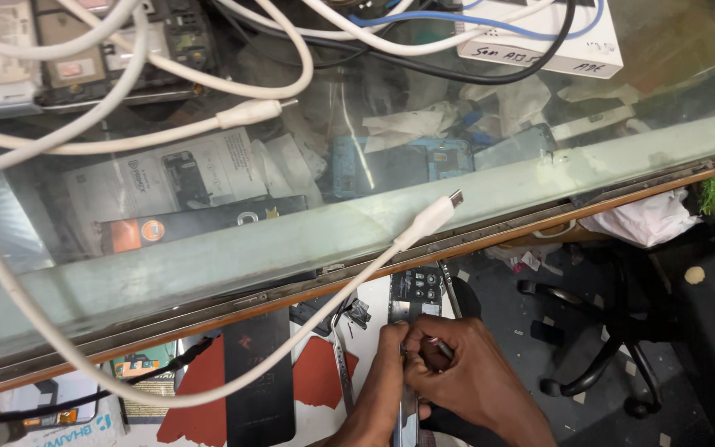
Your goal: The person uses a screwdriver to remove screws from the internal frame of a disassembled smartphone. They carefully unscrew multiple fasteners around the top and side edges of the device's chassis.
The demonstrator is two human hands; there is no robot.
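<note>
Below the glass counter (208, 257) edge, we see both hands pinching a slim phone frame (413, 306); the left hand (382, 389) has its grip closed on the left edge; the right hand (473, 377) grips it from the right; a white cable (424, 223) hangs just above.

A white charging cable (208, 381) loops to the left of the fingers, its plug (432, 217) lying on the glass counter (233, 248) above them. A black office chair (614, 339) stands to their right, with a white cloth (643, 219) farther up.
</note>
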